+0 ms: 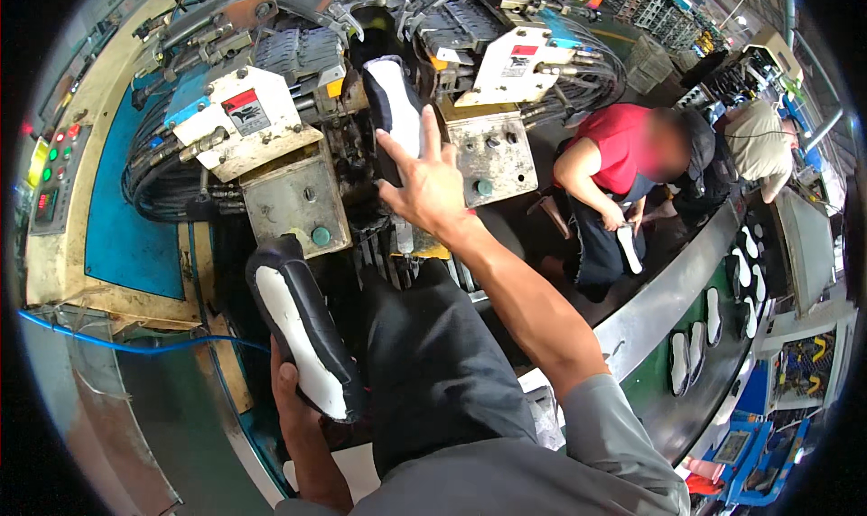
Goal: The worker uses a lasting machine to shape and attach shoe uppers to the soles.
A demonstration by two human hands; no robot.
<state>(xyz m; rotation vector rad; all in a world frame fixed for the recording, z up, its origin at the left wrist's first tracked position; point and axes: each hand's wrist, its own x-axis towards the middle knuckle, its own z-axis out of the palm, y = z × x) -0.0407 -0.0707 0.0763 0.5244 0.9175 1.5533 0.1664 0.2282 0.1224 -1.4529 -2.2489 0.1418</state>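
In my left hand is a black shoe upper with a white underside facing up. My thumb shows along its side near the lower end, and the other fingers are mostly hidden. A second black shoe upper, also white side up, sits in the middle of the machine between its two clamp arms. Over the near end of that one reaches my right hand, palm down with fingers spread. Its fingertips lie at the shoe's surface and edge, not wrapped round it.
Machine blocks with green buttons flank the middle slot. A control panel stands at far left, and a blue hose crosses below. At right, a co-worker in red holds another shoe beside a conveyor carrying several shoes.
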